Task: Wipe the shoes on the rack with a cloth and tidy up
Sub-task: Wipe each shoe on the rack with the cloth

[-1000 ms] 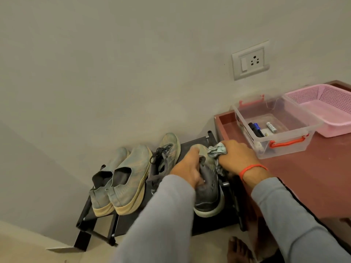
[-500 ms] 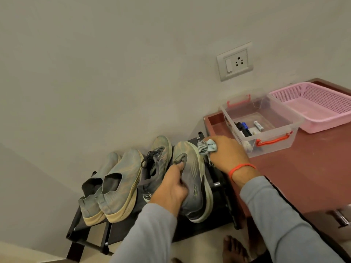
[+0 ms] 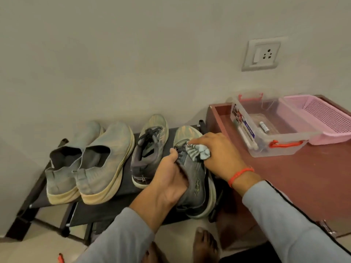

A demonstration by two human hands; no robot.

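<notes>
Two hands on it: left hand (image 3: 167,179) grips the sneaker (image 3: 195,186), right hand (image 3: 218,154) clutches the cloth (image 3: 198,150); hard scrubbing could tip it off the rack (image 3: 121,207).

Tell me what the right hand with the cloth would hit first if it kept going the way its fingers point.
The right hand points left across the rack, the cloth on the grey sneaker. It would likely meet the left hand first, gripping that shoe; depth is unclear.

Home interior, likely an entry corner. Low black shoe rack (image 3: 106,207) with worn shoes against a plain painted wall (image 3: 133,54); wall socket (image 3: 261,54); tiled floor (image 3: 34,249); maroon desk (image 3: 307,177) carrying a clear storage box (image 3: 273,149) and pink basket (image 3: 326,118); bare foot (image 3: 206,243).
</notes>
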